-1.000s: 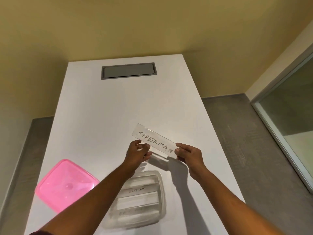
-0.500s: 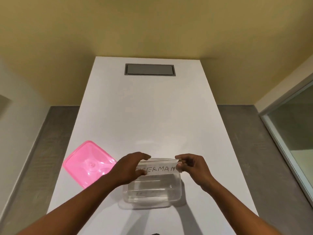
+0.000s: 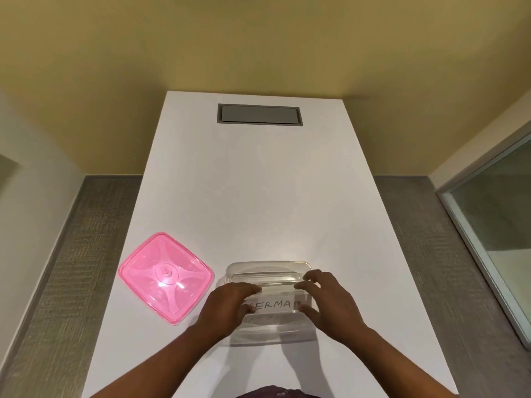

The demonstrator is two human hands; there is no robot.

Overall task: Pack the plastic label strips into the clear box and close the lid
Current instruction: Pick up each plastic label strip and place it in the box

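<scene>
A clear plastic box stands open on the white table, near its front edge. Inside it lies a white label strip with handwritten letters, on top of other strips whose faint writing shows below. My left hand grips the strip's left end and covers its first letters. My right hand holds the right end, fingers curled over the box's right side. The pink translucent lid lies flat on the table, left of the box and apart from it.
A grey recessed hatch sits flush in the table's far end. Grey floor runs along both long sides of the table. A glass partition stands at the right, and a yellow wall is behind.
Both hands lowered the strip from above the table down into the box. The view shifted, so the box and lid now sit more centred.
</scene>
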